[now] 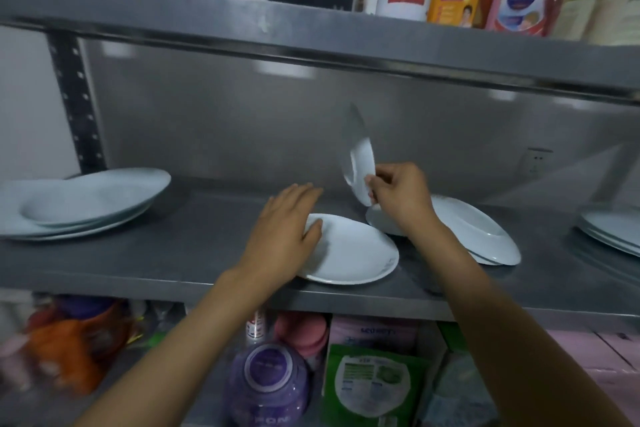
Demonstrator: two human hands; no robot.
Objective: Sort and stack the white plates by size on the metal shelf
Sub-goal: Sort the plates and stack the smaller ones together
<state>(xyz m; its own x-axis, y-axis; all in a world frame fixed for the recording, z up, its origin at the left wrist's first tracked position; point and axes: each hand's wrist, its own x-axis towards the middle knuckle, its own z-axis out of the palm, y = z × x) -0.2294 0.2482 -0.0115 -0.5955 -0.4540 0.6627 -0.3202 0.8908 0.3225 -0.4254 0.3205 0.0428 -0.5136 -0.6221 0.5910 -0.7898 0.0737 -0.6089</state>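
Pinching a small white plate (360,170) upright in my right hand (401,198). My left hand (291,232) is resting flat, fingers straight, on a round white plate (349,253) lying on the grey metal shelf (173,253).

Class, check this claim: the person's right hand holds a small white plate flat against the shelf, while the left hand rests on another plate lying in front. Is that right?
Not quite. In the head view the right hand holds the small plate lifted and tilted nearly on edge, above the shelf, not flat against it. The left hand does rest on the plate in front.
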